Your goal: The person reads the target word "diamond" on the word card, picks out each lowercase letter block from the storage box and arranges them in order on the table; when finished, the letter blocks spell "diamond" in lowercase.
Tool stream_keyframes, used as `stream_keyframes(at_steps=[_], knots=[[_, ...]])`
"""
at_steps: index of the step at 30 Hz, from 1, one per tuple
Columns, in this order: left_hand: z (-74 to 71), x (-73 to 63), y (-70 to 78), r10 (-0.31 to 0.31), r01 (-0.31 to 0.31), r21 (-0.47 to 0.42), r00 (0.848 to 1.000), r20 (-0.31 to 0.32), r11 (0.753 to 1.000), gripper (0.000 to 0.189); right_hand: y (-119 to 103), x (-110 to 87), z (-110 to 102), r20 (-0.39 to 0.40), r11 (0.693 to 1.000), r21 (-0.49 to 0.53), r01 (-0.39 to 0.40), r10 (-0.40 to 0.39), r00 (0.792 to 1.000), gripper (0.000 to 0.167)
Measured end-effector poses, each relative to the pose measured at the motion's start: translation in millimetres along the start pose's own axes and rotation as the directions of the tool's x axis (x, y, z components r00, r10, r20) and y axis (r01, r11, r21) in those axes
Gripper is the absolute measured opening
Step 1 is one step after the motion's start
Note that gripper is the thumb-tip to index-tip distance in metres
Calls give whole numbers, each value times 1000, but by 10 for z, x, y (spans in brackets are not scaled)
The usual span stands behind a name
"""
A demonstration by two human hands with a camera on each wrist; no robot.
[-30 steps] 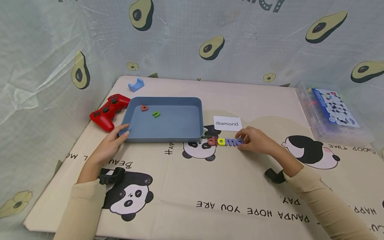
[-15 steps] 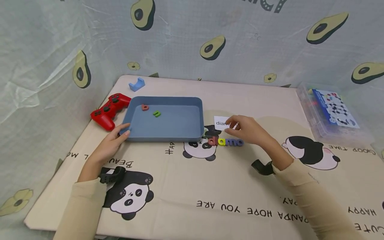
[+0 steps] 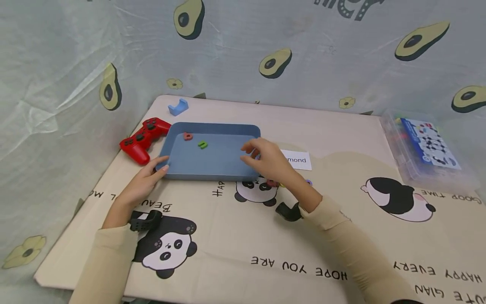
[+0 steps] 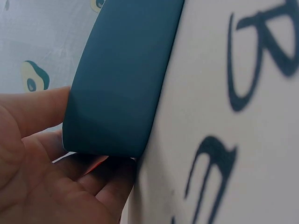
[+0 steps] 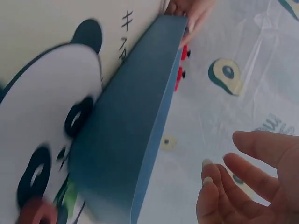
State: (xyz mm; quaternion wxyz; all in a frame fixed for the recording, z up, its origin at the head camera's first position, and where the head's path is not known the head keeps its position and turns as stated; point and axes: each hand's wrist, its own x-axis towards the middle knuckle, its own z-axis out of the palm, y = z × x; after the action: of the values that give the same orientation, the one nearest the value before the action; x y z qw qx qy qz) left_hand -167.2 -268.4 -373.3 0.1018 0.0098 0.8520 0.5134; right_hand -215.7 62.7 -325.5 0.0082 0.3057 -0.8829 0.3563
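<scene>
My left hand (image 3: 141, 184) holds the near left corner of a blue-grey tray (image 3: 212, 177); in the left wrist view its fingers lie against the tray's end wall. Inside the tray are a red letter (image 3: 187, 136) and a green letter n (image 3: 203, 145). Over the tray's right rim hovers my right hand (image 3: 270, 161), fingers loosely bent, thumb apart, nothing between them in the right wrist view. A white word card (image 3: 300, 160) is partly covered by that hand. Below it, a red letter d (image 3: 271, 183) and a purple letter (image 3: 309, 183) peek out around the right forearm, which hides others in the row.
Left of the tray lies a red game controller (image 3: 144, 139), with a light blue plastic piece (image 3: 178, 107) behind it. A clear plastic box (image 3: 429, 147) with a printed sheet stands at the far right. A panda-print cloth covers the table (image 3: 228, 236).
My right hand has left the letter row and moved left past the card to the tray's right edge. The left hand stays at the tray corner. The head view has shifted slightly.
</scene>
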Motion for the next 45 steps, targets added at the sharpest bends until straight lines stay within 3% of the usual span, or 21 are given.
stream_keyframes(at_steps=[7,14,19,26,39,45], knots=[[-20,33,32,8,-8,5,1000,-7,1000,58,-193,359,285,9,999,-43,5,-5,1000,36],[20,45,5,15,-15,10,1000,1,1000,57,-190,619,535,59,994,-56,-89,92,994,41],[95,8,-48,-1,1,-1,1000,12,1000,57,-116,677,728,111,985,-86,-151,160,981,43],[113,-32,-112,4,-4,-4,1000,2,1000,57,21,743,954,175,969,-213,-124,162,971,54],[78,-14,-70,22,-22,-13,1000,-14,1000,56,229,817,1013,165,972,-210,-108,144,976,63],[32,-17,-37,27,-27,-11,1000,-16,1000,56,195,866,1024,211,955,-290,-53,118,970,62]])
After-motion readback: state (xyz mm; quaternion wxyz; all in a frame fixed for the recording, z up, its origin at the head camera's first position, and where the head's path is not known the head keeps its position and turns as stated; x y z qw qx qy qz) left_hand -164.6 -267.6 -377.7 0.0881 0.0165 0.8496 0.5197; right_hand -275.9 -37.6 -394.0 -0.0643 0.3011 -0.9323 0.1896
